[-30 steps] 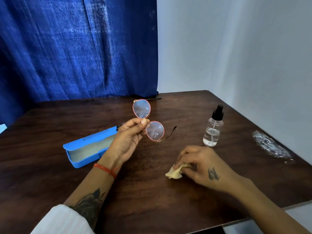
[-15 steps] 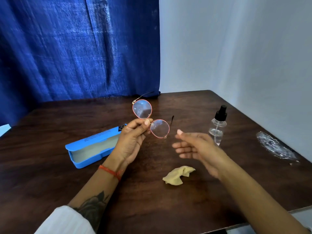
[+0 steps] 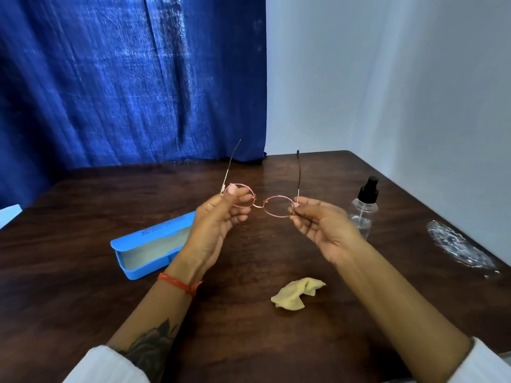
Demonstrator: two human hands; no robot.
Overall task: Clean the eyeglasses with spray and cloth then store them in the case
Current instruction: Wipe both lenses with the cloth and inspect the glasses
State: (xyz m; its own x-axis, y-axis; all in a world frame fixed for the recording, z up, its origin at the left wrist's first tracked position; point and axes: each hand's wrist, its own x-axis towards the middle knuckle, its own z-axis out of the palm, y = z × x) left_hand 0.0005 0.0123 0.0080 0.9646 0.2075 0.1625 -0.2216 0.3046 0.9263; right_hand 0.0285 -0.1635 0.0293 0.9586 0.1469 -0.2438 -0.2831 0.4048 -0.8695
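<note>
Pink-rimmed eyeglasses (image 3: pixel 261 203) held up over the table (image 3: pixel 249 341) w/ both hands, temples unfolded and pointing away from the person. Left hand (image 3: pixel 218 225) pinches the left lens rim near the hinge, thumb on the near side, other fingers curled behind/under the lens. Right hand (image 3: pixel 320 225) pinches the right hinge corner btwn thumb and forefinger, remaining fingers loosely curled below, holding nothing else. Both palms face the camera.

Ref = glasses:
- Cloth (image 3: pixel 297 293), yellow, crumpled, lies on the table below the glasses toward the person, slightly right, not touched by either hand.
- Case (image 3: pixel 146 247), blue, open, pale lining visible, sits left of and below the glasses, partly behind the left wrist.
- Spray bottle (image 3: pixel 364 208), clear w/ black pump top, upright, just right of the glasses, partly hidden by the right hand.
- Clear plastic wrapper (image 3: pixel 459 247) further right, near the table edge.
- Red thread band (image 3: pixel 179 284) on the left wrist.
- Blue curtain (image 3: pixel 124 78) behind, white wall (image 3: pixel 387 78) behind-right.
</note>
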